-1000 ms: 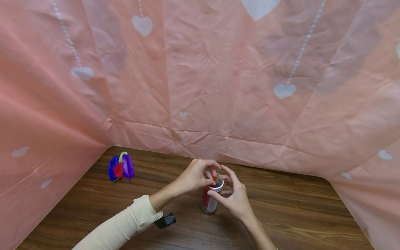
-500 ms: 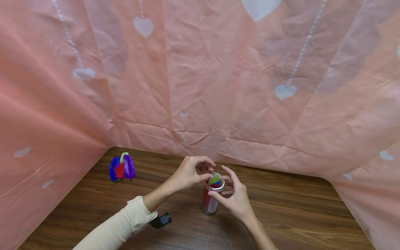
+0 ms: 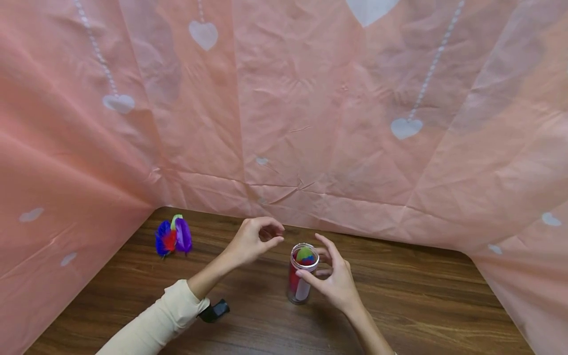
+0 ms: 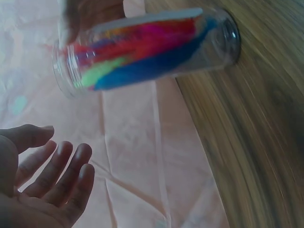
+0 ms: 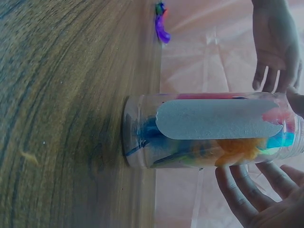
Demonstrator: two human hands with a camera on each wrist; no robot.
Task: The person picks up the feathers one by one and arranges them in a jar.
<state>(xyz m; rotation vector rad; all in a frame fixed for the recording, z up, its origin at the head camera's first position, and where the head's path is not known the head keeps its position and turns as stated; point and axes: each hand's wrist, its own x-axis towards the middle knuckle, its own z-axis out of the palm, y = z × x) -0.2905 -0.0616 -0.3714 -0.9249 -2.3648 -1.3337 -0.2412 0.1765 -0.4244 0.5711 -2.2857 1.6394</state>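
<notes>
A clear plastic jar (image 3: pixel 296 286) of colourful feathers stands upright on the table, its mouth uncovered. Through its wall in the left wrist view, red, green and blue feathers (image 4: pixel 147 52) show; a pale label (image 5: pixel 213 118) runs along the side in the right wrist view. My right hand (image 3: pixel 337 286) holds the jar near its rim, thumb on one side and fingers on the other. To the left of the jar my left hand (image 3: pixel 250 241) hovers with nothing in it, fingers loosely bent and apart from the jar.
A small group of blue, red, green and purple feathers (image 3: pixel 173 239) lies at the table's back left. Pink cloth (image 3: pixel 310 123) with hearts hangs behind and at the sides of the brown wooden table (image 3: pixel 421 305). A black device (image 3: pixel 214 311) sits at the left wrist.
My left hand has drawn away from the jar's mouth to the left, leaving the feathers inside. The right hand and the jar have stayed in place.
</notes>
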